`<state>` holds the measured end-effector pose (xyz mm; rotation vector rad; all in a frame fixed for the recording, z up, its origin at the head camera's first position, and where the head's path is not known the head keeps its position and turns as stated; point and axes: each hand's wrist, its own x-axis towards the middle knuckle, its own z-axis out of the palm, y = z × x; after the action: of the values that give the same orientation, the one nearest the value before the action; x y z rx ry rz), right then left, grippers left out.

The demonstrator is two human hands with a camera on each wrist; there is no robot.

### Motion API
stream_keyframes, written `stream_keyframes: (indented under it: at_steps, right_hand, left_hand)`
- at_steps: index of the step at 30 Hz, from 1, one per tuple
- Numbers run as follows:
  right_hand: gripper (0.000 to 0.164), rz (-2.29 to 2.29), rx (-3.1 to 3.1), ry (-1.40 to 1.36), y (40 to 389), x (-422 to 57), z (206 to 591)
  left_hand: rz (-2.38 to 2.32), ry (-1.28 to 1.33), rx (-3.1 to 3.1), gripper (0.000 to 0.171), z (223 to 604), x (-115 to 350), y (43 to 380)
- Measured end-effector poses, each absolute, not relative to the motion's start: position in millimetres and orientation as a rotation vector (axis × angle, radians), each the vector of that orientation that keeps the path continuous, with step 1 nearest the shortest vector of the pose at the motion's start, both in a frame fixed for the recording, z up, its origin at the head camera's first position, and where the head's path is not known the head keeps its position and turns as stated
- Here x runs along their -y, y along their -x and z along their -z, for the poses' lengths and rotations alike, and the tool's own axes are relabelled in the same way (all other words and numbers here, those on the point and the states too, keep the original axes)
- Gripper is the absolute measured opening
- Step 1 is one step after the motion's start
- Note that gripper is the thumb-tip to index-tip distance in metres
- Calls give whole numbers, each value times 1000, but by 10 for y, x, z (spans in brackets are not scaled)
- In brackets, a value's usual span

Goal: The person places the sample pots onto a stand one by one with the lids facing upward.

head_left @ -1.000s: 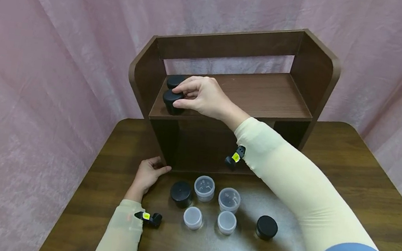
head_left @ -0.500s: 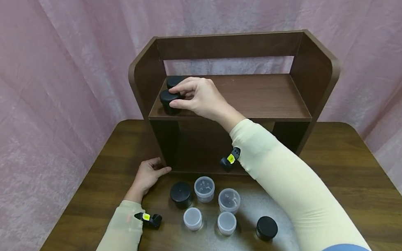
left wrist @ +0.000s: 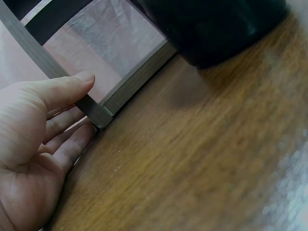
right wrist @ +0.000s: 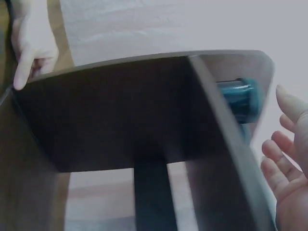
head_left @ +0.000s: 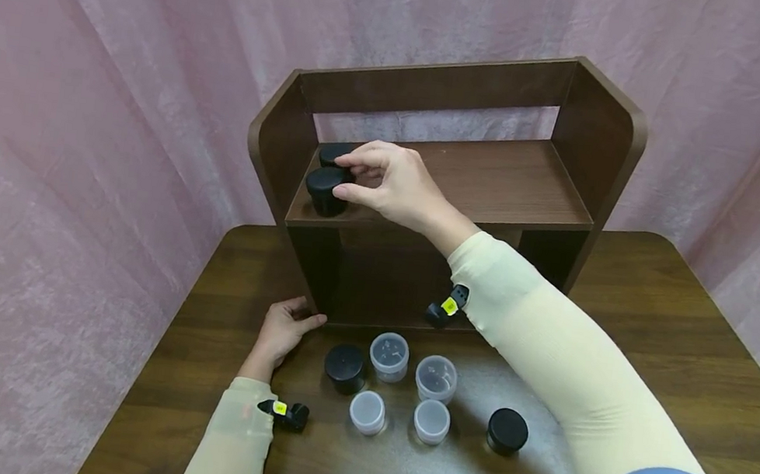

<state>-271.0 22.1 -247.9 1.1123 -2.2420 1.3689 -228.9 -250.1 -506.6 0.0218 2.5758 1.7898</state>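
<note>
My left hand point(head_left: 280, 335) grips the lower front corner of the brown wooden shelf point(head_left: 499, 179); in the left wrist view, thumb and fingers lie on either side of its side panel point(left wrist: 96, 109). On the upper board, at the left end, stands a black lidded jar point(head_left: 325, 193). Right behind it is a second black jar point(head_left: 335, 154), partly hidden by my right hand point(head_left: 403, 185). That hand hovers beside the front jar with thumb and fingers spread. A gap shows between the fingers and the jar point(right wrist: 240, 100) in the right wrist view.
In front of the shelf on the wooden table point(head_left: 632, 313) stand a black jar point(head_left: 345, 367), several translucent tubs such as the frosted one point(head_left: 436, 376), and another black-lidded jar point(head_left: 507, 431) to the right. Pink curtains point(head_left: 119, 121) hang behind.
My right hand has let go of the front black jar and drawn slightly right, after shifting it a little left on the board. The left hand stays at the shelf's corner.
</note>
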Motion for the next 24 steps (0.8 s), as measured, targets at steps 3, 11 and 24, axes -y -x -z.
stream_keyframes:
  at_steps: [3, 11, 24]
  right_hand:
    - [37, -1262, 2175, -1117, 2544, -481, 2451]
    - [26, -1246, 2164, -1182, 1993, -1354, 2649]
    - [33, -1206, 2480, -1147, 1605, -2158, 3598]
  left_hand:
    - [-1784, -16, -2567, 63, 5047, 2473, 2297]
    - [-1795, -38, -2565, 63, 4946, 2482, 2323]
    - [-1794, -12, -2551, 63, 4959, 2491, 2349]
